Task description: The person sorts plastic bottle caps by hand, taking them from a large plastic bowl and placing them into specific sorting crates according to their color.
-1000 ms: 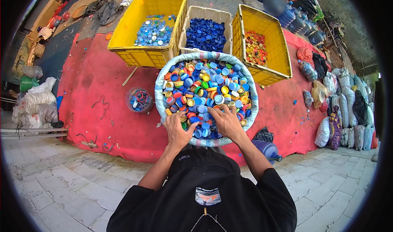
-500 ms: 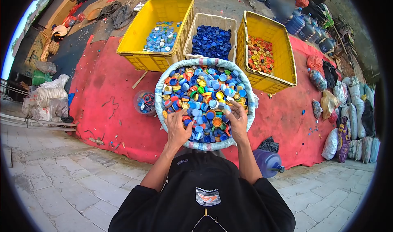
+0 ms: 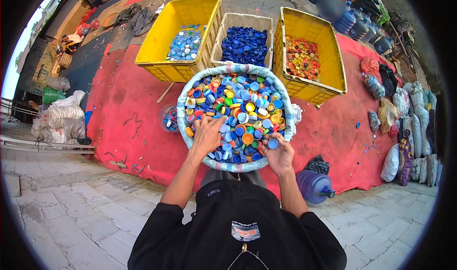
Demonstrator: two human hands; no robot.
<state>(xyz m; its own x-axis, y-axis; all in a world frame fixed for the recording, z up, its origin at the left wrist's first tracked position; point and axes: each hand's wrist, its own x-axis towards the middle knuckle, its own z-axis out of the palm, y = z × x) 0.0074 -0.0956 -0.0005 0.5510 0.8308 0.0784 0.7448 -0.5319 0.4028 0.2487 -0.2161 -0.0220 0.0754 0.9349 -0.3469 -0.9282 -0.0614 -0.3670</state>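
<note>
Right of centre, blue round plastic cap [image 3: 273,144] pinched by right hand [image 3: 281,160], likely for control. Left hand [image 3: 205,137] rested on multicoloured plastic caps [image 3: 247,138], fingers bent; any pinch hidden.

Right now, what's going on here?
A person is handling loose caps heaped in a round, cloth-rimmed basket. The right hand has a blue cap in its fingers; the left hand is down on the heap, and whether it grips a cap is hidden. Beyond stand three crates: left yellow crate, mostly light blue caps; pale middle crate, dark blue; right yellow crate, red, orange and yellow. The basket is still full of mixed colours.
</note>
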